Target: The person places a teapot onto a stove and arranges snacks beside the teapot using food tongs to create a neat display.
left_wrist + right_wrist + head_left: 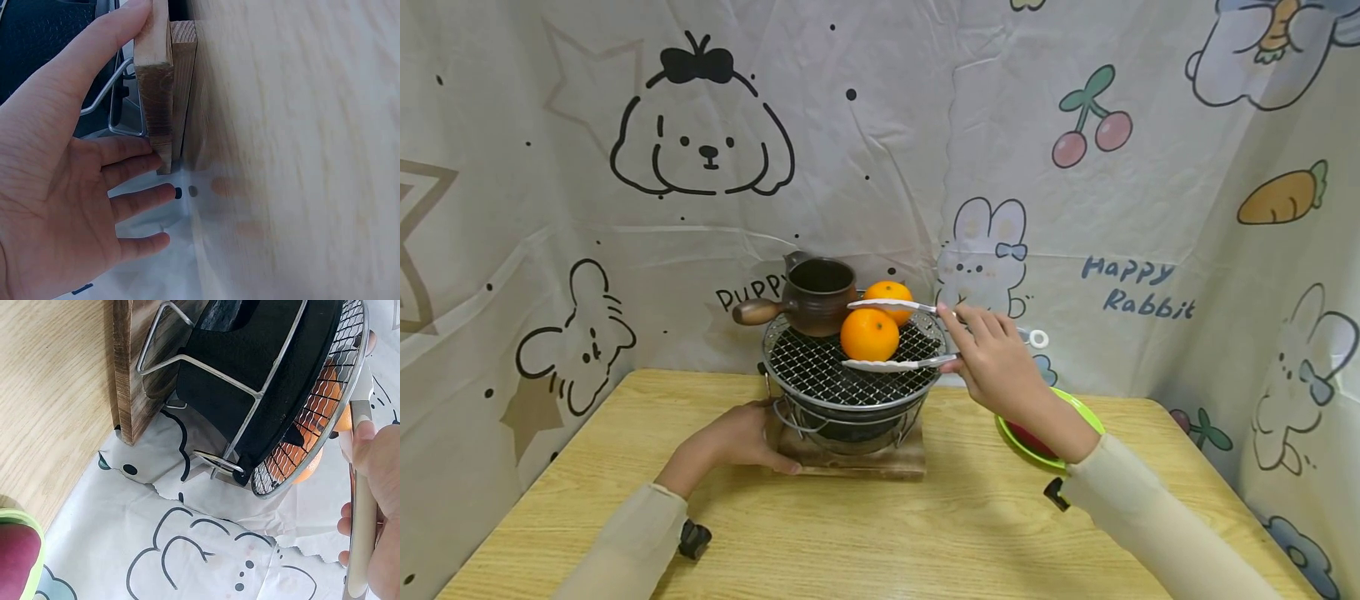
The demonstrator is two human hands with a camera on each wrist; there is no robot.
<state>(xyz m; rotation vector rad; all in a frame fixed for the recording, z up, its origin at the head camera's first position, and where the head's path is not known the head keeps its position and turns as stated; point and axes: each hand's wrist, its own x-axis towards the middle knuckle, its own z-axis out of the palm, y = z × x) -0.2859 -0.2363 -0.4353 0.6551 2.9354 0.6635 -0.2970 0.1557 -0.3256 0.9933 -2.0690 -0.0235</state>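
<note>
My right hand [1011,367] holds a pair of metal tongs [891,365] with pale handles, their arms spread apart. One arm passes above the front orange [869,335] and the other below it in the head view. A second orange [891,293] sits behind, both on the wire mesh of a round tabletop grill [805,367]. Under the grill is a wooden board [857,465]. At its left end my left hand [737,437] grips it, the thumb [115,31] along the front edge and fingertips at the far corner, two other fingers extended free.
A brown clay pot [820,304] with a wooden side handle stands on the mesh, left of the oranges. Behind my right forearm lies a lime-green plate [1081,406] with something dark red [15,559] in it. A printed cloth hangs close behind the table [880,533].
</note>
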